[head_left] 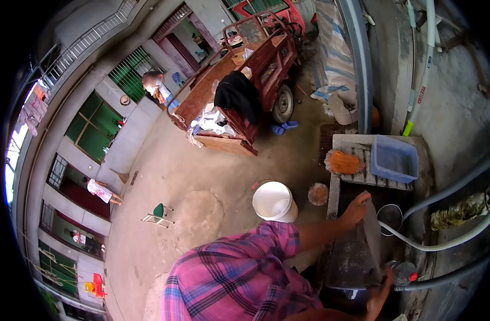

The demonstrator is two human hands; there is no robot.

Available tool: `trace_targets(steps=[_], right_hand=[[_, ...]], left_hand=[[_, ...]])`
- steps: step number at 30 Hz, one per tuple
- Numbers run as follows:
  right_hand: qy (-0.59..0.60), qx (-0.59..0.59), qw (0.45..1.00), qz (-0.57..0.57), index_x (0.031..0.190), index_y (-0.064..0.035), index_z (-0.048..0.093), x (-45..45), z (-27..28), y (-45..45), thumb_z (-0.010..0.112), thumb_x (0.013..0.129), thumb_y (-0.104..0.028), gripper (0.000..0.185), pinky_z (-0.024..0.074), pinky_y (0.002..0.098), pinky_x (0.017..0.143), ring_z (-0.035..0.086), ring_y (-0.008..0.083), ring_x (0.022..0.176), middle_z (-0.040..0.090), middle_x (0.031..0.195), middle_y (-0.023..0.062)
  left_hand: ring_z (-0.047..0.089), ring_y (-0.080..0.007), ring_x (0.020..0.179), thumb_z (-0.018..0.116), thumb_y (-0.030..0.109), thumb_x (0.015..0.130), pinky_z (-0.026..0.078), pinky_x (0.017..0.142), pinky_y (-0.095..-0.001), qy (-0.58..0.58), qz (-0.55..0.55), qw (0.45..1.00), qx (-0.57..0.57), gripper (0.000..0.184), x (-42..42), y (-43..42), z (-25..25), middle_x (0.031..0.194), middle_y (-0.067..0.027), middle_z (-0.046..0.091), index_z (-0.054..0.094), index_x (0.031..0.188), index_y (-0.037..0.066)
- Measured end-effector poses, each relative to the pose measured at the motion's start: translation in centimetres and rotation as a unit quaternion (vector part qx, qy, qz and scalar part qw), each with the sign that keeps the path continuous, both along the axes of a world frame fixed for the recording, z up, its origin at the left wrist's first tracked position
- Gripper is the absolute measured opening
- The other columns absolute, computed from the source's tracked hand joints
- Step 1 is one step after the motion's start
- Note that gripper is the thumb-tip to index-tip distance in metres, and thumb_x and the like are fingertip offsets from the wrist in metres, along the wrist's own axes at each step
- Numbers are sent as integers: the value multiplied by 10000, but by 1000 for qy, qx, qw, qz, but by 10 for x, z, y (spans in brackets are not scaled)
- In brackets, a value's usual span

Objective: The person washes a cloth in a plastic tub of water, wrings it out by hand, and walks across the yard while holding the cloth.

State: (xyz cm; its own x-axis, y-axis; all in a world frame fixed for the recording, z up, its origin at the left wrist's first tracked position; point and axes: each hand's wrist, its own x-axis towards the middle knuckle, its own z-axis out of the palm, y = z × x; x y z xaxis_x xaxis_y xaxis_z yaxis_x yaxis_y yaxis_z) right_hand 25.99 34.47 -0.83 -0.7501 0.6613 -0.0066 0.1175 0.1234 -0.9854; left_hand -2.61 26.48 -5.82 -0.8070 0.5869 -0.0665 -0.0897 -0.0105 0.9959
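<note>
My left hand (356, 209) is closed on the upper end of a thin, greyish sheet (372, 227). Lower down, my right hand (381, 291) is at the sheet's other end, its fingers partly hidden. The sheet hangs stretched between both hands above a concrete basin (334, 200). Beneath it lies a dark, flat, wet-looking surface (349, 265). Close to my right hand is a clear bottle with a red cap (402, 273). A round wire-rimmed container (390, 218) stands beside the sheet, near a grey hose (432, 247).
A blue plastic tub (393, 159) and an orange brush (345, 162) rest on the ledge. On the floor stand a white bucket (275, 202), a small green chair (158, 211) and a red cargo tricycle (202, 96). Several people are near the building, one at its doorway (99, 190).
</note>
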Motion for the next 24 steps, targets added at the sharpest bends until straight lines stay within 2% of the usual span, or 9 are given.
trace_targets(steps=[4,7,9,11,14,19,21,22,24], right_hand=[[-165,138,972,91,992,37,549,0,-135,6,489,583,25,413,388,404,859,499,364,945,532,981,230],[-259,169,943,124,971,33,558,-25,-199,-5,520,663,-45,320,400,429,843,502,382,949,537,981,251],[-419,138,878,185,1025,26,547,-45,-240,-6,544,720,-95,328,402,443,854,480,394,1002,504,1063,264],[-515,181,827,136,1231,-57,429,-54,-229,-28,554,785,-199,484,381,476,903,376,401,1142,382,1247,234],[-581,406,611,352,1352,-157,314,-58,-278,-60,529,817,-277,589,340,480,953,302,374,1226,312,1347,165],[-460,194,846,189,1325,-111,342,-74,-231,-37,493,837,-363,570,351,482,934,389,348,1170,367,1308,180],[-432,113,892,72,1305,-101,366,-76,-224,-44,479,849,-360,536,362,478,921,441,344,1126,403,1275,197],[-516,40,849,103,1256,-69,411,-80,-213,-42,506,843,-302,483,373,456,914,470,342,1087,397,1275,201],[-435,148,882,110,1194,-28,452,-53,-267,-30,522,832,-242,426,390,447,889,492,355,1050,447,1221,209]], left_hand=[[442,-261,1140,523,54,761,377,917,-327,65,-66,959,-269,588,-2,-11,-58,1301,-169,399,327,1310,-19],[443,-277,1143,542,75,762,369,926,-336,-46,-58,961,-268,559,26,-23,-72,1260,-186,438,356,1279,-31],[453,-281,1129,554,81,759,366,930,-339,-26,-72,952,-297,536,42,-36,-100,1219,-186,469,386,1259,-17],[486,-274,1079,555,84,756,398,890,-360,216,-199,913,-283,491,49,-49,-187,1151,-183,501,423,1220,-4],[522,-243,960,555,96,760,442,804,-374,126,-242,917,-291,419,56,-49,-182,1075,-151,524,459,1158,6],[555,-182,759,552,119,777,498,687,-387,-299,-232,896,-234,348,82,-56,-116,993,-90,538,482,1100,10],[545,-180,759,561,144,785,495,719,-404,-336,-262,887,-179,410,89,-60,-160,1014,-92,532,452,1158,15],[540,-181,771,568,167,788,491,737,-415,-368,-258,876,-176,447,93,-58,-172,1033,-96,525,434,1189,22],[525,-196,847,593,262,783,471,783,-440,-459,-184,833,-249,548,93,-50,-171,1107,-115,493,390,1249,56]])
